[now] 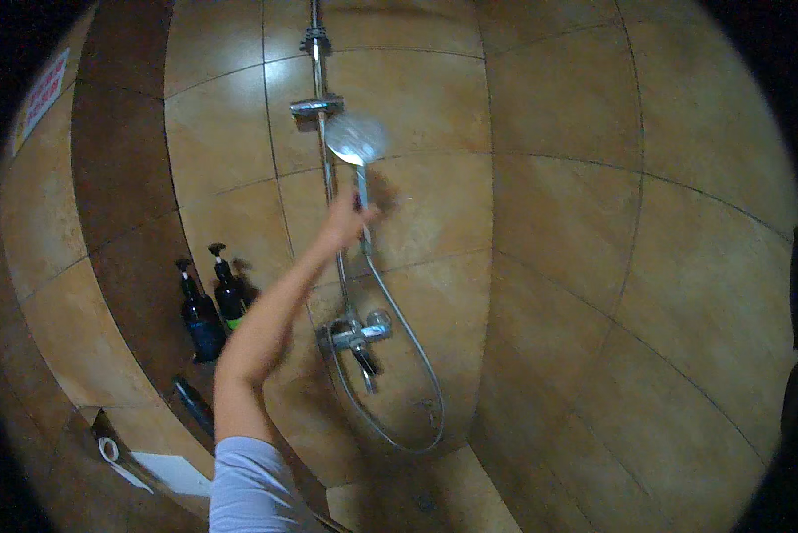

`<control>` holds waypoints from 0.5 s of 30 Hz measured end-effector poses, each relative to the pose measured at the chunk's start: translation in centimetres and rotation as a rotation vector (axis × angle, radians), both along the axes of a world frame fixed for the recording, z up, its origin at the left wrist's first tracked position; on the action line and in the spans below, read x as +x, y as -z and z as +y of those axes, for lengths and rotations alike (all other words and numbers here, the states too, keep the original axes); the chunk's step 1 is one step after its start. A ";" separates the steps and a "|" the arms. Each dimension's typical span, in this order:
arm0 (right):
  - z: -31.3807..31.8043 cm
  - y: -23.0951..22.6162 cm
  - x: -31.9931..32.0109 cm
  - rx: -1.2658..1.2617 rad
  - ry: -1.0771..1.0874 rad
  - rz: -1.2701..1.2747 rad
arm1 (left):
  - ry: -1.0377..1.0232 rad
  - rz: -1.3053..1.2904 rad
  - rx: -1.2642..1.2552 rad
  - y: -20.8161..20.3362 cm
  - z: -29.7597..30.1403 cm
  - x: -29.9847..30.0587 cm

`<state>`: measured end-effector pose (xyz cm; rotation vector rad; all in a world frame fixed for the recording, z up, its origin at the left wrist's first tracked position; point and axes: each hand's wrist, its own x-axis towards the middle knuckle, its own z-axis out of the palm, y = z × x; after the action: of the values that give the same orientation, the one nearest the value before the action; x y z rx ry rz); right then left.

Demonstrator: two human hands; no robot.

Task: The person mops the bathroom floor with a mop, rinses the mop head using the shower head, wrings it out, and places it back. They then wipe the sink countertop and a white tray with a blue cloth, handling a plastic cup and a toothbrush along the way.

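Tiled walls (559, 231) back the left hand (349, 220), fingers curled closed round the shower handle (361, 183), likely to steady its head (356, 139), four o'clock from the bracket (315, 107).

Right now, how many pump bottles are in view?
2: one dark pump bottle at left, and a green-labelled pump bottle right of it, partly behind the forearm, which may hide more.

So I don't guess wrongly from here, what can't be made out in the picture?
In the head view:
Shower head: surface detail lost to blur.
Left hand: exact finger placement blurred.
Green-labelled bottle: lower part hidden by left forearm.
Rail: top cut off by upper edge.
Right hand: out of frame.
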<state>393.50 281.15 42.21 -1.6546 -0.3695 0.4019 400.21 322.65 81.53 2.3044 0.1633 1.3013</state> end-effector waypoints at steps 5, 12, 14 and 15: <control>7.5 -4.7 4.0 0.033 -0.013 -0.113 | -0.151 -0.087 0.076 -17.7 10.3 -7.1; 16.4 -11.7 7.8 0.074 0.015 -0.242 | -0.103 -0.215 0.020 -27.5 15.9 -6.7; 18.0 -13.2 8.6 0.086 0.022 -0.281 | -0.125 -0.241 0.082 -28.7 16.7 -5.3; 18.7 -13.8 9.0 0.090 0.026 -0.296 | -0.193 -0.240 0.145 -29.4 17.0 -4.7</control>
<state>402.49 299.88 56.06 -1.6307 -0.5773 0.1173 395.52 339.68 110.94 2.2714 0.2213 1.7265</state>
